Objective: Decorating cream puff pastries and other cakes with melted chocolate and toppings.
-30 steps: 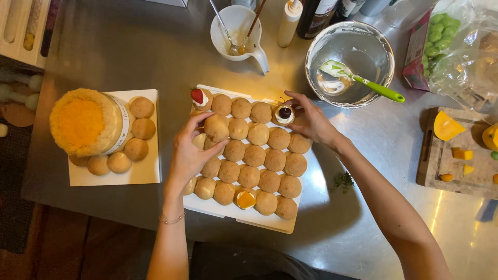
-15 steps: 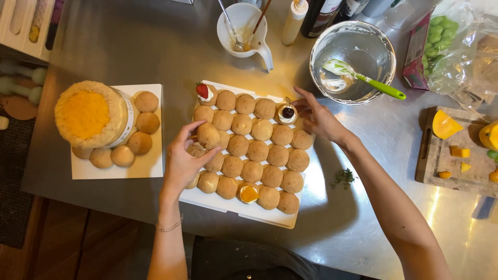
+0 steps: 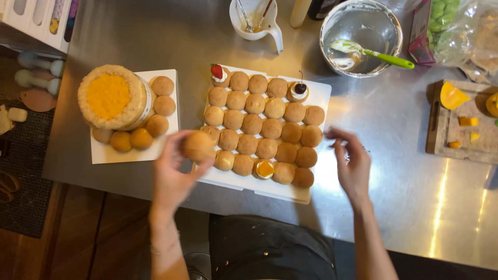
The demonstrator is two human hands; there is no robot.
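Left hand (image 3: 174,173) closed round a bun (image 3: 198,145), lifted just left of the tray (image 3: 321,93); right hand (image 3: 351,165) open, empty, right of it. Loose grip could drop or squash it.

right hand (image 3: 351,165): motion-blurred, fingers indistinct
cutting board (image 3: 456,136): cut by right edge
bag of greens (image 3: 456,31): contents unclear

Steel bowl (image 3: 361,36) holding green-handled spatula (image 3: 373,51); white jug (image 3: 255,19) with spoons; wooden cutting board (image 3: 461,127) bearing orange fruit pieces (image 3: 452,96).
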